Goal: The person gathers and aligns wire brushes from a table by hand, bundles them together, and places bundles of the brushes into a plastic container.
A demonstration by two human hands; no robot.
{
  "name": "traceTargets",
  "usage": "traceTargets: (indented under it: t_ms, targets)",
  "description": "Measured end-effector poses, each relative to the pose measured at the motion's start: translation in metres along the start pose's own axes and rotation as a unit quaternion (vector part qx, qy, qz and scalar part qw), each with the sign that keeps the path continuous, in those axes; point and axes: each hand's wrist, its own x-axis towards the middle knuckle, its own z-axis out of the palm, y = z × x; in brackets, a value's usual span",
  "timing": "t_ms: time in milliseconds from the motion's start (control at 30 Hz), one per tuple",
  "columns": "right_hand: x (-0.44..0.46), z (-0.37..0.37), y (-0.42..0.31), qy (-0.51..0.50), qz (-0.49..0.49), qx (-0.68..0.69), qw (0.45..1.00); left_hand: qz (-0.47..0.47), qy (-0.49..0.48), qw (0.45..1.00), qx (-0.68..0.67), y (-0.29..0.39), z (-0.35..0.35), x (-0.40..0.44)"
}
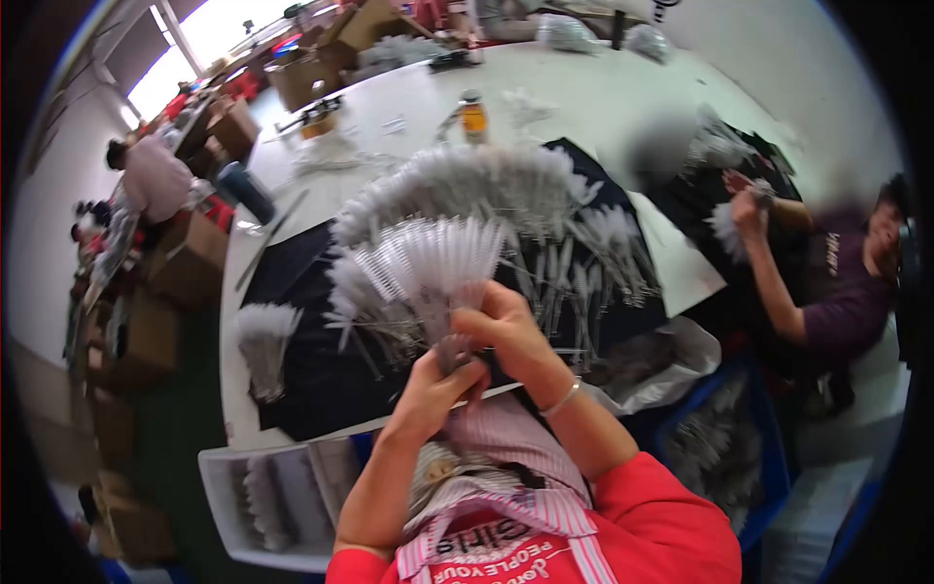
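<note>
In front of my chest I hold a fanned bunch of white-bristled wire brushes (433, 263), bristle ends pointing away from me. My left hand (438, 389) is closed around the gathered wire stems at the bottom. Higher up, my right hand (506, 331) has its thumb and fingers closed on the right side of the bunch. Beyond them, a wide heap of similar brushes (467, 190) lies on a dark cloth (302, 292). A smaller brush bundle (268, 336) rests at the cloth's left side, and loose brushes (613, 248) lie at the right.
A white table (389, 97) carries a yellow-labelled bottle (473, 115) and a blue-grey cup (245, 192). Below its front edge are a white bin (224, 506) and a blue crate (769, 487) of brushes. At the right, a co-worker (837, 263) handles white brushes.
</note>
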Motion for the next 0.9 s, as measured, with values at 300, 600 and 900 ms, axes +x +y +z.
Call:
traceTargets:
  t_ms: [300,600,900]
  targets:
    - [0.015,0.006,0.009,0.023,-0.032,0.047,0.998,0.066,0.071,0.992,-0.078,-0.004,-0.011,0.012]
    - [0.023,0.016,0.012,0.061,0.003,0.019,0.998,0.045,0.108,0.987,-0.11,0.0,-0.013,0.008]
    - [0.035,0.004,0.02,0.044,-0.073,0.083,0.993,0.119,0.094,0.978,-0.14,-0.004,-0.01,0.029]
